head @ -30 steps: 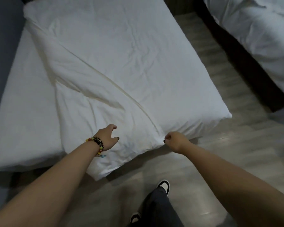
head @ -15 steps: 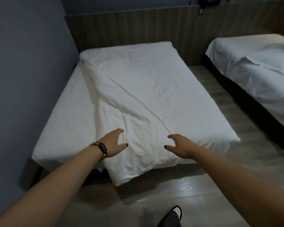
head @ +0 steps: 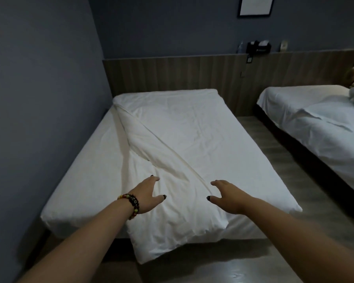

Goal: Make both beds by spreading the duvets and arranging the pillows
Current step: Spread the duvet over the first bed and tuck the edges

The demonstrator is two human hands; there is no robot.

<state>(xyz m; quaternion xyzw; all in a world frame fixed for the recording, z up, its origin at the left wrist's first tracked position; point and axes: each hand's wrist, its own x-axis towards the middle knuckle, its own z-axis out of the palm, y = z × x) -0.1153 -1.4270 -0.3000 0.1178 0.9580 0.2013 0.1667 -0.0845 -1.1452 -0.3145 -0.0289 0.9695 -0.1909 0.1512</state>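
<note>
The duvet (head: pixel 192 139) lies skewed across the near bed (head: pixel 86 180), its left side folded over, one corner drooping off the foot. Soft, light and floppy by the look of it; best taken at the foot-end corners. Left hand (head: pixel 146 196) and right hand (head: pixel 227 196) hover over it, fingers spread, each grip empty. No containers nearby.

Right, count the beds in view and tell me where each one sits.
2. The near bed stands against the left wall, with a duvet lying askew on it, before both open hands. The second bed is at the right, across the floor gap and partly cut off by the frame.
</note>
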